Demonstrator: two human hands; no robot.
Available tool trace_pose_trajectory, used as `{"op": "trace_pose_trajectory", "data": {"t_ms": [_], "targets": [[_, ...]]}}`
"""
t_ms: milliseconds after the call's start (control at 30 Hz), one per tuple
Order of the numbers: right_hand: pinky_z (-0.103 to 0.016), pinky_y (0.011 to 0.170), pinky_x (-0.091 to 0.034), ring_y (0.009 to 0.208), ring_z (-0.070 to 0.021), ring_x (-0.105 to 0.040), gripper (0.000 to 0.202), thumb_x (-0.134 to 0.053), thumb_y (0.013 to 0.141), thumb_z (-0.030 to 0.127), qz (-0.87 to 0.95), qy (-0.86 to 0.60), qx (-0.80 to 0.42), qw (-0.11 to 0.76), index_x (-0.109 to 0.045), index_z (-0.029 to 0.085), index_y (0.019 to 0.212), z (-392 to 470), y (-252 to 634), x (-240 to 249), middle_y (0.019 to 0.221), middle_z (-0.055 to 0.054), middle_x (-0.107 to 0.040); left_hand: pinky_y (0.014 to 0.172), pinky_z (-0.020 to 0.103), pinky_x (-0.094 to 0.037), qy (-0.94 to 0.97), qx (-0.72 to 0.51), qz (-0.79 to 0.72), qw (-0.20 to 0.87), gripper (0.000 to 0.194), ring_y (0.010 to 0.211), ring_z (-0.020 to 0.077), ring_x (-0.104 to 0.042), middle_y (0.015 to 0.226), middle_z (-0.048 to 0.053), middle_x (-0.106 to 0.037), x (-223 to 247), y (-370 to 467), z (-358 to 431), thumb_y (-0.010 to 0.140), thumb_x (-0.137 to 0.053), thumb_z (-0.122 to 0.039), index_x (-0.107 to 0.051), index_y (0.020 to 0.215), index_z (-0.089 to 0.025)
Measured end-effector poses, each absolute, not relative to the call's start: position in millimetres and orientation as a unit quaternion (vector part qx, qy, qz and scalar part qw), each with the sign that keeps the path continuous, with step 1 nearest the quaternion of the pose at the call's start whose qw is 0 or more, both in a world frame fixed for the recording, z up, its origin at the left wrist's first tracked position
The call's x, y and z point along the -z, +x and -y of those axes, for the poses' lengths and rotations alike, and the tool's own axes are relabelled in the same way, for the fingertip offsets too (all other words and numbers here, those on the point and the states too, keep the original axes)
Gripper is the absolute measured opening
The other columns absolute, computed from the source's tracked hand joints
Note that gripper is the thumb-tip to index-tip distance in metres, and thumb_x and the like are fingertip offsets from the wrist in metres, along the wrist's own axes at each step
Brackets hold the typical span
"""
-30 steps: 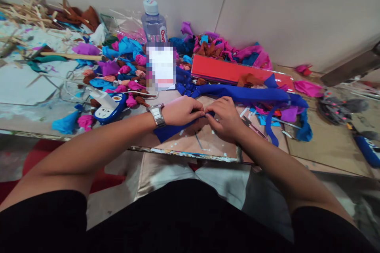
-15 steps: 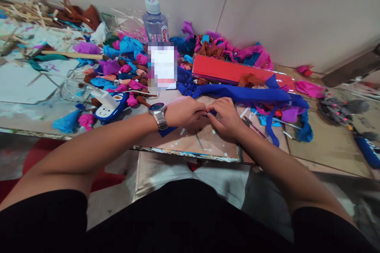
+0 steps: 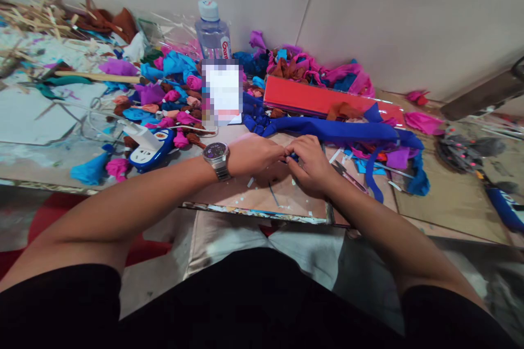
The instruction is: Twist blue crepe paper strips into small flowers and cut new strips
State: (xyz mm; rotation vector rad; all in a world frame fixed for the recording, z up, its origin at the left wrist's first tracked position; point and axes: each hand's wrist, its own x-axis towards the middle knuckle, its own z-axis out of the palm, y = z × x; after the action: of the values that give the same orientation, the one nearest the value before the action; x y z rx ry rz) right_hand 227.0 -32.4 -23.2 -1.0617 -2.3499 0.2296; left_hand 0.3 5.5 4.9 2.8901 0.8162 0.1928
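Both hands (image 3: 283, 157), fingertips closed together, pinch the blue fabric piece (image 3: 292, 157) (mostly hidden) between them.

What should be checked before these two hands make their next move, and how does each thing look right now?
1. Both hands at the small blue piece: ok, left hand and right hand meet there.
2. Firm pinch on it: cannot tell, fingers hide most of it.
3. Tabletop below the hands free of bits: not ok, white scraps lie there.
4. Pink-handled scissors near the right hand: ok.
5. Bottle upright and capped: ok.
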Motion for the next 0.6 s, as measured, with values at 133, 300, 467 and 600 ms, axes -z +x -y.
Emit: {"op": "trace_pose_trajectory", "data": {"t_ms": [133,300,467,600], "targets": [[-0.051,0.098,-0.037,0.097,-0.0277,-0.06,0.006,-0.055,0.097,0.023,0.873,-0.395,-0.089,0.272,-0.061,0.023,0.096,33.2,226.1,22.4,0.095,-0.007,-0.071,0.06,0.029,-0.032,0.961,-0.062,-0.259,0.069,0.019,0.078,0.0163,-0.07,0.091,0.003,-0.078,-5.0,0.7,-5.1,0.102,-0.055,-0.025,-0.074,0.102,-0.021],[-0.051,0.099,-0.037,0.097,-0.0275,-0.061,0.006,-0.055,0.097,0.025,0.861,-0.407,-0.09,0.29,-0.061,0.023,0.096,32.3,226.1,24.7,0.095,-0.007,-0.072,0.062,0.03,-0.035,0.952,-0.083,-0.288,0.065,0.028,0.077,0.0177,-0.071,0.086,0.005,-0.077,-2.7,1.9,-4.8,0.106,-0.051,-0.035,-0.073,0.096,-0.02],[-0.049,0.1,-0.038,0.097,-0.0261,-0.063,0.004,-0.063,0.095,0.026,0.848,-0.415,-0.077,0.322,-0.064,0.024,0.098,31.7,228.3,26.0,0.095,-0.005,-0.073,0.062,0.031,-0.035,0.947,-0.113,-0.292,0.075,0.036,0.073,0.0188,-0.07,0.084,0.006,-0.077,1.6,0.4,-6.9,0.107,-0.044,-0.039,-0.073,0.097,-0.02],[-0.05,0.1,-0.038,0.098,-0.0266,-0.064,0.008,-0.064,0.098,0.031,0.851,-0.407,-0.061,0.327,-0.068,0.024,0.1,31.8,229.3,25.7,0.096,-0.005,-0.074,0.062,0.031,-0.035,0.946,-0.119,-0.29,0.082,0.036,0.072,0.0187,-0.069,0.083,0.006,-0.076,1.6,-0.6,-7.8,0.106,-0.044,-0.037,-0.074,0.097,-0.02]]}}
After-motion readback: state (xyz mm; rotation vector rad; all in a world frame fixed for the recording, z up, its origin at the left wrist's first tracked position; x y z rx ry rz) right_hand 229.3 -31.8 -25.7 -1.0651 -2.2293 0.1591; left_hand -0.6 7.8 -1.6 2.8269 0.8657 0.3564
